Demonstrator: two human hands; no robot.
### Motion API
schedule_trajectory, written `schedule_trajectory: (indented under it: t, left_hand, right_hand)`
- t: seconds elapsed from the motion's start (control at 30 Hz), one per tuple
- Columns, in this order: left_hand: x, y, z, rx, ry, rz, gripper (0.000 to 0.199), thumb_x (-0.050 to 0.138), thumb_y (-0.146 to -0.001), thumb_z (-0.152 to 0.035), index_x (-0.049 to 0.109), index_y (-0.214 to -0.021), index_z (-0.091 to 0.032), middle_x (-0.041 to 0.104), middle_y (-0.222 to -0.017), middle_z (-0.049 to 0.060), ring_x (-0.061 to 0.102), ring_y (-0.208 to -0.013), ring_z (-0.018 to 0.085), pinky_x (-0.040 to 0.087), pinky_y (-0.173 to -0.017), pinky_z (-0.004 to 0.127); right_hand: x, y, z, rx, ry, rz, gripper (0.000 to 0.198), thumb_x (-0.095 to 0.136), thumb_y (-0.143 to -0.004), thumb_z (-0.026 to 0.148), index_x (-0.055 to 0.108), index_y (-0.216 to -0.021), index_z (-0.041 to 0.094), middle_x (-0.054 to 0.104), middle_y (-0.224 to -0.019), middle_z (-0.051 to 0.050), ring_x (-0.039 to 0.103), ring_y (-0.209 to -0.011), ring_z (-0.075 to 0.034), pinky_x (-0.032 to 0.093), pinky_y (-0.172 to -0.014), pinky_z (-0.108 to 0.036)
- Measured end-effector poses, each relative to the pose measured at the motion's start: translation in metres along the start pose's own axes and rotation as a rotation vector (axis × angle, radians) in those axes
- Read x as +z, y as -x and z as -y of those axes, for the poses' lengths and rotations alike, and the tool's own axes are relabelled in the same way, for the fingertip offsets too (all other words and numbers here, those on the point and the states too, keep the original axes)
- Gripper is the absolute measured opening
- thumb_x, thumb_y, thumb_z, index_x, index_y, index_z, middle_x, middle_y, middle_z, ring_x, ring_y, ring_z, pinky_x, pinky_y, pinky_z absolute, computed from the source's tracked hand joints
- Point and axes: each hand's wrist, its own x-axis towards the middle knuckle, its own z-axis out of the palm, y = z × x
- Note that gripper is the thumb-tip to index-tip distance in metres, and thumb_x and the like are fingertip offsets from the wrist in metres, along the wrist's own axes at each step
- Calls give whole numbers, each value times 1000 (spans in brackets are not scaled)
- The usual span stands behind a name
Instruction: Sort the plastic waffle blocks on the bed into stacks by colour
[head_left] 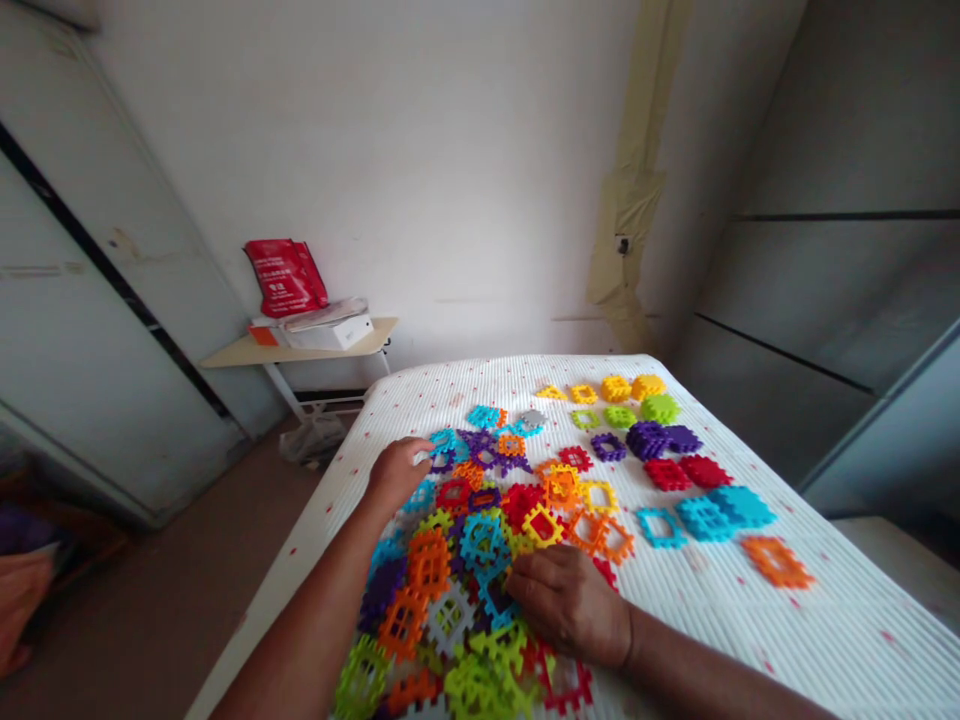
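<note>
A heap of plastic interlocking tiles with notched edges, many of them open frames, covers the middle of the bed. At the far left edge of the heap my left hand [399,472] is open, thumb and fingers a little apart beside a light-blue tile [444,441]. My right hand [571,603] rests on the near right part of the heap, its fingers curled down by a blue tile [495,592]; the fingertips are hidden. A yellow frame [541,525] lies just beyond it. Orange tiles [429,562] and a grey tile [450,617] lie between my arms.
Sorted by colour, tiles stand in rows at right: yellow stacks [616,388], green [660,408], purple [649,439], red [705,471], blue [709,518] and one orange frame [777,562]. A side table [379,337] with a red bag [285,277] is at back left.
</note>
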Motion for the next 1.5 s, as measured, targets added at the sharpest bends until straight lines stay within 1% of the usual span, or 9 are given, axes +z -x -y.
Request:
schedule_trajectory:
  t: [0.3,0.53,0.73,0.9,0.97,1.07,1.17,1.33,1.5]
  left_hand:
    - [35,-38,-5,-48,-158,72,24,62,-58,-19,70,-79,-25,68,-98,6,59,-103,24,43,-85,27]
    - [25,-43,-8,-79,-259,174,28,62,-53,-17,70,-78,-25,70,-98,5,63,-95,23,44,-76,26]
    - [9,-68,-38,-141,-324,203,30,58,-60,-27,70,-88,-26,71,-100,9,64,-92,27,44,-73,32]
    - [23,-93,-69,-98,-315,373,17,67,-53,-29,70,-67,-20,72,-75,7,66,-74,24,45,-66,28]
    - [29,-99,-76,-75,-311,398,20,67,-56,-31,71,-72,-19,72,-75,6,66,-75,22,46,-66,27]
    - [41,-104,-81,-37,-309,333,39,62,-65,-32,66,-102,-22,69,-101,6,63,-95,21,45,-77,25]
    - [59,-106,-81,-55,-322,255,59,60,-69,-33,50,-126,-22,59,-121,11,56,-110,24,43,-86,27]
    - [91,-108,-81,-155,-326,192,58,60,-69,-35,50,-124,-18,55,-119,19,51,-114,33,43,-87,38]
    - [99,-114,-76,-216,-239,132,56,69,-61,-33,56,-114,-21,58,-112,16,54,-109,32,43,-84,36]
  right_hand:
    - [0,0,-1,-12,24,7,16,40,-90,14,55,-95,16,61,-73,-4,54,-60,-13,39,-53,-26]
    - [0,-1,-1,-24,17,3,17,39,-89,14,55,-95,15,62,-77,-6,54,-60,-14,39,-52,-28]
    - [0,-2,-1,-19,18,0,15,41,-89,13,55,-94,16,62,-75,-5,55,-61,-14,40,-53,-27]
    - [1,-2,-1,-23,34,-2,13,43,-89,14,55,-94,16,61,-74,-4,53,-59,-13,38,-52,-26]
    - [1,-2,-1,-24,36,-6,13,43,-88,13,55,-92,16,60,-73,-3,52,-57,-12,37,-51,-26]
    - [3,-1,-2,-18,30,5,13,43,-88,13,56,-90,16,60,-72,-2,50,-56,-12,35,-49,-27]
    - [5,0,-3,-15,20,22,13,43,-89,16,56,-89,16,59,-73,-2,49,-56,-12,35,-49,-28]
    - [4,-1,-4,-25,32,26,14,43,-90,18,57,-88,16,58,-72,-2,47,-55,-12,33,-48,-28]
    - [1,-4,-4,-36,22,-3,15,42,-90,18,57,-86,15,55,-68,-1,45,-53,-12,31,-46,-28]
